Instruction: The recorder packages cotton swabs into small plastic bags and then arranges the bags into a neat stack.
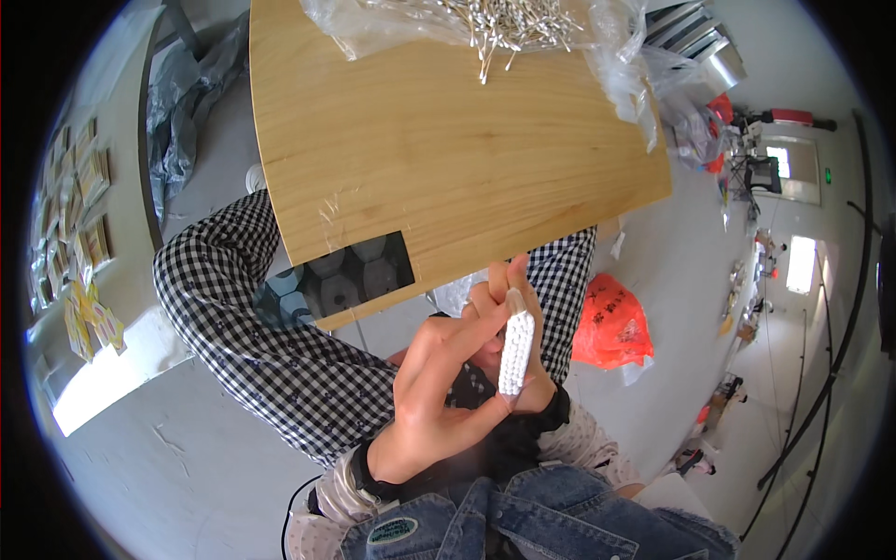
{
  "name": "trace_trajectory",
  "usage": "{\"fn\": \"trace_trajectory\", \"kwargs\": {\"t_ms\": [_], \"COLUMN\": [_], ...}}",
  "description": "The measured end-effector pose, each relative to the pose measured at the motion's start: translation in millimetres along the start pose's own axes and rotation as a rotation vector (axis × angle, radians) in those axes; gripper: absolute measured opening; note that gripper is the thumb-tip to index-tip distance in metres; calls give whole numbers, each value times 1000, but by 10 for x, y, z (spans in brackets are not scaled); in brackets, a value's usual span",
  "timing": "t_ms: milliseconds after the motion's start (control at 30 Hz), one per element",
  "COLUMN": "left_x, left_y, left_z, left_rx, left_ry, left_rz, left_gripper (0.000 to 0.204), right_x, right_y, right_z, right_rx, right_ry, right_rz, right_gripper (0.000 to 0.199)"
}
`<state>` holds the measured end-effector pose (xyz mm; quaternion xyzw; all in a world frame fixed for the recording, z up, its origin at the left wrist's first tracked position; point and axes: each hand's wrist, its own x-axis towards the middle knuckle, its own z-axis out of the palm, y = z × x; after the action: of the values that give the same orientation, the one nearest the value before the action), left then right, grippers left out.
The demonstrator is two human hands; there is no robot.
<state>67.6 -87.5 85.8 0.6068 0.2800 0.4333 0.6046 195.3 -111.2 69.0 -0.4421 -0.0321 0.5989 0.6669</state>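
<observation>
A small pack of cotton swabs [515, 355] is held up in front of my body, its tightly packed white tips facing up toward me. My left hand [425, 401] pinches it, thumb at the lower end and index finger near the upper end. On the other side of the pack, my right hand [535, 369] is closed around it, with some of its fingers hidden behind the pack and my left hand. The held pack is just off the near edge of a wooden table [448, 140]. At the table's far side, a heap of loose cotton swabs [518, 23] lies on clear plastic.
A dark panel with hexagon shapes [359, 275] is at the table's near left corner. My checkered trouser legs [299, 373] are beneath the table. A red plastic bag [611, 327] sits on the floor at right. Another table at left bears several small packs [89, 177].
</observation>
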Motion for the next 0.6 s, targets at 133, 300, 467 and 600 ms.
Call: {"fn": "trace_trajectory", "kwargs": {"t_ms": [133,300,467,600], "left_x": [-12,-32,65,53], "left_y": [57,48,158,76], "left_z": [38,5,-90,-121], "left_rx": [80,108,22,-110], "left_ry": [74,65,2,38], "left_rz": [65,94,-84,-108], "left_gripper": [57,49,47,41], "right_x": [-19,-24,-46,-88], "right_y": [3,-91,-280,-419], "right_z": [-1,-32,-174,-143], "right_rx": [38,-168,-589,-944], "right_ry": [52,46,8,-41], "right_rz": [-92,-446,-898,-1046], "right_gripper": [48,46,47,49]}}
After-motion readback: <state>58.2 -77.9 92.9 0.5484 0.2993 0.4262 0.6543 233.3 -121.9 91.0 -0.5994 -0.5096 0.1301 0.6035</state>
